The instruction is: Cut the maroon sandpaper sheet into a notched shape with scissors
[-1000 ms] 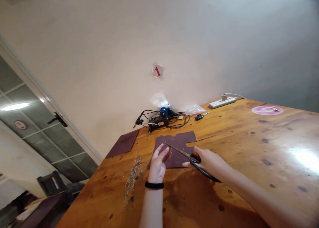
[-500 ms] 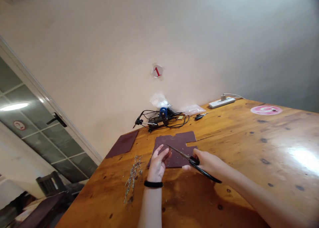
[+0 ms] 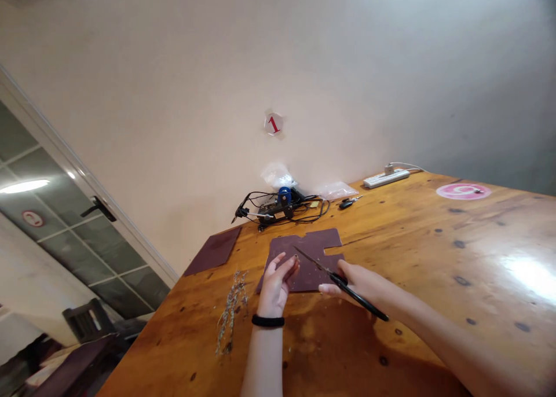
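Note:
My right hand (image 3: 354, 281) grips a pair of black-handled scissors (image 3: 334, 278), their blades angled up and to the left. The blade tips lie close to the fingertips of my left hand (image 3: 276, 284). Thumb and forefinger of that hand are pinched together on something too small to make out. Beneath both hands lies a dark maroon sheet (image 3: 310, 243) with notched edges and small bits scattered on it. Left of my left hand, a loose bunch of thin strands with small greyish pieces (image 3: 232, 313) rests on the wooden table (image 3: 330, 356).
At the back stands a dark device with a blue part and tangled cables (image 3: 278, 206). A clear plastic bag (image 3: 336, 190), small black-handled cutters (image 3: 347, 202) and a white power strip (image 3: 386, 179) lie to its right. Another maroon sheet (image 3: 215, 251) lies at the left edge.
The scissors have shifted slightly right and down, away from my left fingertips, and their blades look closer together. My left hand has barely moved.

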`<state>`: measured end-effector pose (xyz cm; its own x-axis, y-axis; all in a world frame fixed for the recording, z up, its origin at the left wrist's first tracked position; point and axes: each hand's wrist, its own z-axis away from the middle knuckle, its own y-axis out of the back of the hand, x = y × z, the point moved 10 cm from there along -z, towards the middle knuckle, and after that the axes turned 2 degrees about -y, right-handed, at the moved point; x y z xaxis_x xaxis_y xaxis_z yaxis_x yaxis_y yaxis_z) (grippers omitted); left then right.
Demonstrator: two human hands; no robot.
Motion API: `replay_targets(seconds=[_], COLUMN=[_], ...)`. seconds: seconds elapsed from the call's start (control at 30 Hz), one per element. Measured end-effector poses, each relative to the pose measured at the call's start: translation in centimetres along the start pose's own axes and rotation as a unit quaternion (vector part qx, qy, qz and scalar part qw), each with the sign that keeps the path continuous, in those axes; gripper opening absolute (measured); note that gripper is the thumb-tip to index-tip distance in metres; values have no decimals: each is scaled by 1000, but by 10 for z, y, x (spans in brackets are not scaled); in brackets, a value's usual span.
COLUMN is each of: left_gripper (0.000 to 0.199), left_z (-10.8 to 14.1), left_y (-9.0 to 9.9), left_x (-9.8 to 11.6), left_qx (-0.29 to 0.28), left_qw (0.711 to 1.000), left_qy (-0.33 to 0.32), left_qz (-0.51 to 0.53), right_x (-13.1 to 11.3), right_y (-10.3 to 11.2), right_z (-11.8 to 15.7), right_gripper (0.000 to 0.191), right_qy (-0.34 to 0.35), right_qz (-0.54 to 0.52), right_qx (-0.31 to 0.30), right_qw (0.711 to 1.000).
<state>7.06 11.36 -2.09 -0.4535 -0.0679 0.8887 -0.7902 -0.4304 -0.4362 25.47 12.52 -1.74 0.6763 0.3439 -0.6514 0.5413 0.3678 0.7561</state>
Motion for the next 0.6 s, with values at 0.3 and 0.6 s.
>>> replay_targets(seconds=[0.3, 0.6], left_gripper=[26, 24], left_z=[0, -1], left_y=[1, 2], left_x=[0, 1], left_qx=[8, 16], left_qw=[1000, 1000], left_qy=[-6, -13], left_qz=[6, 11], right_x=[-7, -5], right_y=[6, 12], right_z=[4, 3], right_gripper=[50, 54], right_qy=[18, -6], right_qz=[73, 113], right_qx=[52, 91], right_qw=[996, 989])
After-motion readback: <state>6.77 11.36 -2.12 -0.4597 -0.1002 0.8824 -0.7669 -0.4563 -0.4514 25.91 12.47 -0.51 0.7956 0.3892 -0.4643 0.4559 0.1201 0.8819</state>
